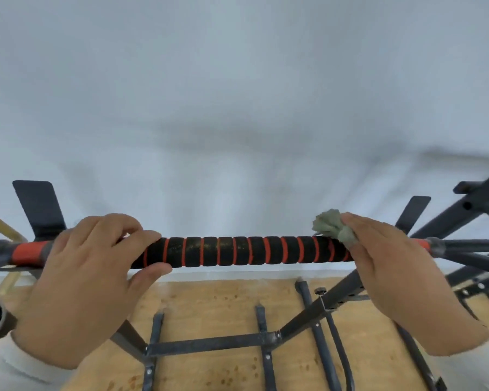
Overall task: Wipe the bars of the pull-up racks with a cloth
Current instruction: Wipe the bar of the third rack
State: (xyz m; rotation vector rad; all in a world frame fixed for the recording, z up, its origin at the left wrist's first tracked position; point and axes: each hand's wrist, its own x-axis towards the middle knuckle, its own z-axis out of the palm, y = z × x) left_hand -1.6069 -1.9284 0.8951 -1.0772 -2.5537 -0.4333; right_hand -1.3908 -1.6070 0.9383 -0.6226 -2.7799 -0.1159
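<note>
From the head camera, the bar (243, 251), wrapped in black foam with orange stripes, runs level across the frame in front of a pale wall (237, 108). The left hand (85, 277) curls around its left end, thumb beneath. The right hand (398, 275) presses a bunched grey-green cloth (332, 225) onto the right end, fingers wrapped over it. The dark rack frame (308, 314) stands on the wooden floor (218, 306) below.

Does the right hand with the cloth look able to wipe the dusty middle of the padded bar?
Probably yes. The right hand presses the cloth on the bar, and nothing lies between it and the left hand.
</note>
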